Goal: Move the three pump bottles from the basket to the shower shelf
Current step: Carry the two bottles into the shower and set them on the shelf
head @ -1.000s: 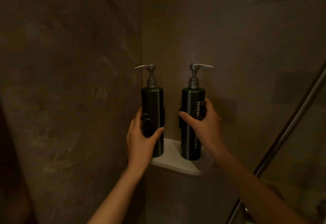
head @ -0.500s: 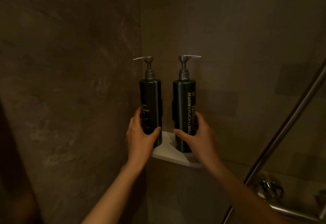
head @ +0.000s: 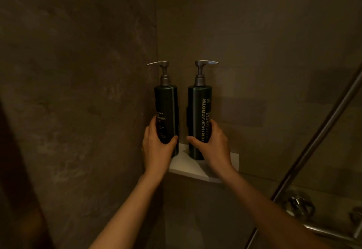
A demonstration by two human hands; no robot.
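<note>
Hands on two dark pump bottles, my left hand [head: 156,150] wrapped round the left bottle [head: 166,111], my right hand [head: 213,147] wrapped round the right bottle [head: 199,115], both standing up on the white corner shelf [head: 188,167].

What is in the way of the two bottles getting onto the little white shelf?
Nothing visible. The left hand holds the left pump bottle and the right hand holds the right pump bottle, and both bottles already stand upright on the white corner shelf. The third bottle is out of view.
</note>
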